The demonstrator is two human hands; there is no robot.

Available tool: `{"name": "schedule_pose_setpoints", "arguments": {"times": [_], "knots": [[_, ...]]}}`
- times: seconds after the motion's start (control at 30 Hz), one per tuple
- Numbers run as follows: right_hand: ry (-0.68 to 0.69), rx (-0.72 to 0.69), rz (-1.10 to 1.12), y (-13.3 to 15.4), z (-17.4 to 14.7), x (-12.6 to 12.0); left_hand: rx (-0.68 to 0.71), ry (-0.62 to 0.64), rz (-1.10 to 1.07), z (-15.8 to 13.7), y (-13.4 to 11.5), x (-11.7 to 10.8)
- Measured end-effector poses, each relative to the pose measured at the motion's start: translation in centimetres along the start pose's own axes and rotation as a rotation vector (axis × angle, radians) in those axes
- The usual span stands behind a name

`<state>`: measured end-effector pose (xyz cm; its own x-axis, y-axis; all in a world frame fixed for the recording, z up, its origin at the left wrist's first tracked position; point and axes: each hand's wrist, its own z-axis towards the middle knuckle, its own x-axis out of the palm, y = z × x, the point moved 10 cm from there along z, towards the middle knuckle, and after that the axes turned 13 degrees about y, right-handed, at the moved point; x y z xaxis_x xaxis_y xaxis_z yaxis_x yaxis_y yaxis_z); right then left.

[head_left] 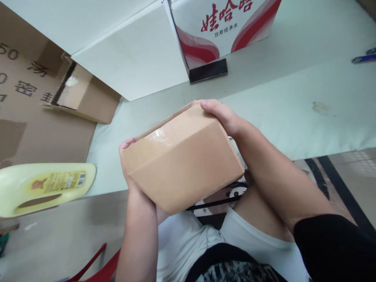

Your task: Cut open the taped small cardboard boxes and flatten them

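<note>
A brown cardboard box [188, 164] is held tilted above my lap, close to the table's front edge. Clear tape shines on its upper side. My left hand [127, 156] grips the box's left end, with most of its fingers hidden behind the cardboard. At the upper right corner, my right hand [221, 115] is closed on the box, its thumb lying along the top edge.
A yellow bottle [64, 180] lies at the table's left edge. Behind it stand a large printed carton [79, 137] and a smaller open box [96, 98]. White panels [132, 58], a red-and-white carton [223, 35] and a black block [208, 71] are at the back. A blue pen-like object [364, 58] lies far right.
</note>
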<state>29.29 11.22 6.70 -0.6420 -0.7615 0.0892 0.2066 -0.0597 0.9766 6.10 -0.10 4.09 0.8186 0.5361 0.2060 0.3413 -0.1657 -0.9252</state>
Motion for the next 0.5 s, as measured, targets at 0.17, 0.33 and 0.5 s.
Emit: {"name": "schedule_pose_setpoints", "arguments": {"times": [0.17,0.33,0.5], "knots": [[-0.092,-0.042,-0.146,0.2,0.2,-1.3,0.257,0.084,-0.003,-0.3,-1.5,0.6],[-0.233,-0.064,-0.222,0.4,-0.3,-2.6,0.265,0.243,0.026,0.0,-0.8,1.1],[-0.337,-0.041,-0.333,-0.1,-0.8,-3.5,0.235,0.240,-0.018,0.5,0.1,0.2]]}}
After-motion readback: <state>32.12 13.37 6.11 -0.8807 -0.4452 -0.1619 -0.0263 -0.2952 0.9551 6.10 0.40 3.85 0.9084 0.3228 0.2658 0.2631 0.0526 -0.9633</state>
